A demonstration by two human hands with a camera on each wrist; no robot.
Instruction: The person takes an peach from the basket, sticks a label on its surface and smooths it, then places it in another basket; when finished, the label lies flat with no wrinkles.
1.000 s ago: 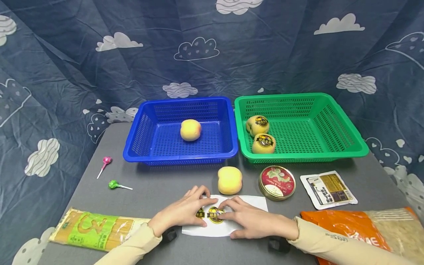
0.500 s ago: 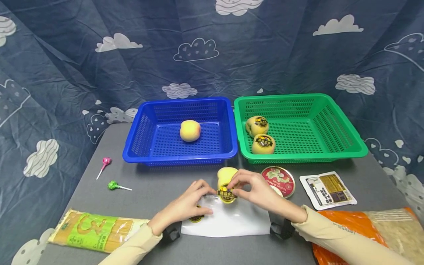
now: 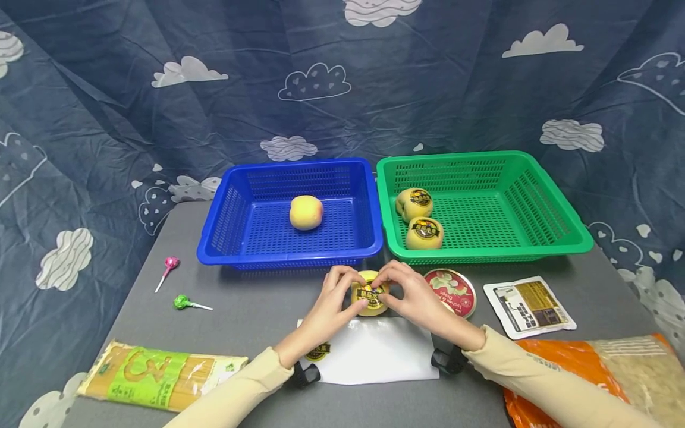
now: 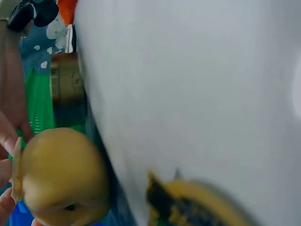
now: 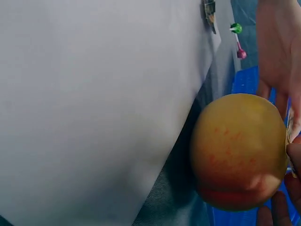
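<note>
A yellow peach [image 3: 369, 309] sits on the table at the far edge of a white backing sheet [image 3: 380, 351]. A round black-and-gold sticker [image 3: 368, 295] is against its upper front. From the left, my left hand [image 3: 334, 303] pinches the sticker's edge with thumb and forefinger. My right hand [image 3: 411, 297] pinches the opposite edge. In the right wrist view the peach [image 5: 237, 150] shows a red blush, and the sticker stands partly off its surface. Another sticker [image 3: 319, 352] remains on the sheet's left end, partly covered by the left wrist.
A blue basket [image 3: 289, 257] holds one plain peach; a green basket [image 3: 492, 252] holds two stickered ones. A red candy tin [image 3: 455, 291], a white pouch [image 3: 530, 306] and an orange bag [image 3: 567, 362] lie right. Lollipops [image 3: 182, 301] and a noodle pack [image 3: 150, 374] lie left.
The right hand has lifted a sticker off the sheet and carried it forward to the peach. The left hand has moved forward and right from the sheet to the sticker.
</note>
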